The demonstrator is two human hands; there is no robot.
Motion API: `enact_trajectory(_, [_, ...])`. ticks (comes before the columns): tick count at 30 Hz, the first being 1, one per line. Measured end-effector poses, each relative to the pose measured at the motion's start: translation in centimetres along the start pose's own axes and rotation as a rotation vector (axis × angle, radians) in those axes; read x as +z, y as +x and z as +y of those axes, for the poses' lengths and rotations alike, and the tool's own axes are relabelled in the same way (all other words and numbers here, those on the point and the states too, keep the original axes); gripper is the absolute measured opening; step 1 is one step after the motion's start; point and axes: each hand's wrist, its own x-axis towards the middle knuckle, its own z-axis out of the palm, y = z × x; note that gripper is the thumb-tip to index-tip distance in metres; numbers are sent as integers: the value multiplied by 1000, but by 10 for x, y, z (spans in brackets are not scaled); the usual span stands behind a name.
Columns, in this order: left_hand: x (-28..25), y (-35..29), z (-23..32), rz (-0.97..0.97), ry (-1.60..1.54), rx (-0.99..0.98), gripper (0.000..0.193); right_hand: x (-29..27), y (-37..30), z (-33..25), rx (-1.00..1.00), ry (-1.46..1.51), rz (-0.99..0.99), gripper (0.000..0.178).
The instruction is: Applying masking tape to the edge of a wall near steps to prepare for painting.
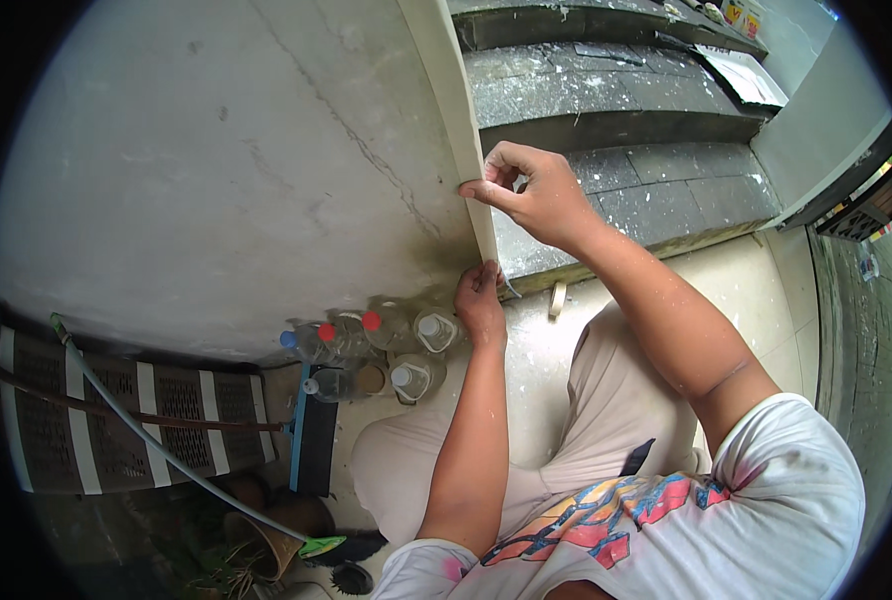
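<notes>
My right hand (538, 190) is at the pale edge (453, 100) of a white wall. Its thumb lies against that edge and its fingers are curled in; anything held between them is hidden. Lower on the same edge, my left hand (481, 305) is closed, fingertips pinched together near the bottom corner. What it pinches is too small to make out. A thin pale strip (511, 289) sticks out just beside it. On the tiled floor right of my left hand, a roll of tape (557, 300) stands on its side.
Several clear plastic bottles (416, 376) stand left of my left forearm. A broom (311, 440), a green-ended pole (156, 440) and a dark slatted rack (136, 420) are at lower left. Paint-spattered grey steps (616, 180) rise beyond my right hand.
</notes>
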Motion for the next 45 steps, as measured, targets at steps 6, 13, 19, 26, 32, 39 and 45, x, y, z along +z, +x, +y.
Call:
enact_trajectory(6, [7, 7, 0, 35, -45, -17, 19, 5, -5, 11, -3, -32, -16, 37])
enact_trajectory(13, [19, 4, 4, 137, 38, 64, 24, 3, -6, 20, -2, -51, -45, 46])
enact_trajectory(19, [20, 1, 15, 156, 126, -167, 37, 1, -8, 34, 85, -152, -205, 43])
enact_trajectory(26, [4, 17, -2, 187, 405, -27, 54, 5, -2, 50, 61, -153, -298, 43])
enact_trajectory(32, [-8, 21, -4, 143, 580, 37, 51, 11, -1, 70, 62, -284, -505, 39])
enact_trajectory(39, [-15, 22, 7, 101, 552, 23, 48, 23, 6, 82, 23, -446, -585, 56])
enact_trajectory(45, [-31, 22, 1, -10, 371, -28, 42, 39, -8, 118, -9, -521, -616, 61])
